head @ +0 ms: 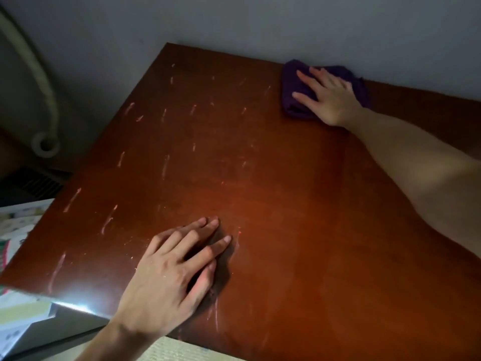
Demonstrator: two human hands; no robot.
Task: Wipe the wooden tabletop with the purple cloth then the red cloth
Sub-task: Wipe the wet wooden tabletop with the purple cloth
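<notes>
Left hand lies flat on the near side of the big wooden tabletop, fingers loose and holding nothing.

Going from big to small: the tabletop fills most of the view, with pale streaks all over its left half. At the far edge, by the wall, the right hand presses flat on the purple cloth, fingers spread, not gripping it. No red cloth is in view. The cloth could bunch up against the wall or slide off the far edge if pushed that way. Lots of open room lies to the left and near, where the streaks are.
</notes>
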